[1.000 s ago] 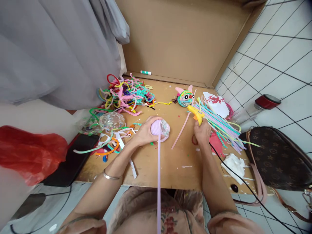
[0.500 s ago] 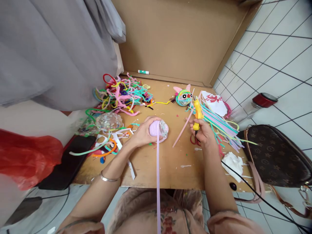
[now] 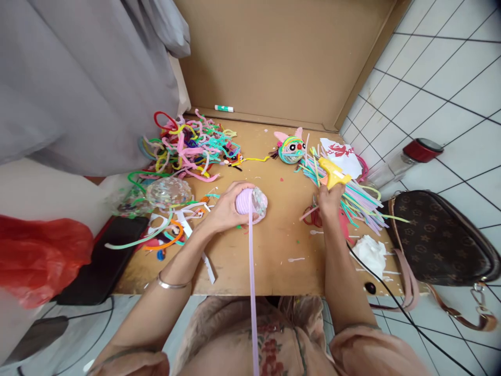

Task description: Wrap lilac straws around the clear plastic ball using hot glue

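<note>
white tiles (image 3: 457, 78) flank the worktop (image 3: 274, 277); at its middle the left hand (image 3: 227, 209) grips a lilac-wrapped object (image 3: 243, 202), while the right hand (image 3: 330, 199) clasps a yellow glue gun (image 3: 334, 174) near pipe cleaners (image 3: 366, 203).

Hands: two are showing, a left hand (image 3: 228, 210) and a right hand (image 3: 330, 202)
Lilac coil (image 3: 243, 201): one is showing, with one strand (image 3: 252, 282) hanging
Glue gun (image 3: 332, 171): one is showing
Pipe cleaners (image 3: 185, 149): too many are overlapping for a count, in one heap (image 3: 191, 141) and one bundle (image 3: 362, 201)
Toy (image 3: 293, 150): one is sitting out, two ears (image 3: 281, 136) and two eyes (image 3: 292, 147) showing
Clear dome (image 3: 169, 192): one is showing
Tube (image 3: 224, 108): one is lying
Printed paper (image 3: 354, 166): one is lying
Tissue wad (image 3: 370, 254): one is lying
Black oval (image 3: 369, 288): one is lying
Bottle (image 3: 422, 150): one is showing
Handbag (image 3: 444, 237): one is resting
Bracelet (image 3: 170, 284): one is showing
Red bag (image 3: 43, 256): one is showing
</note>
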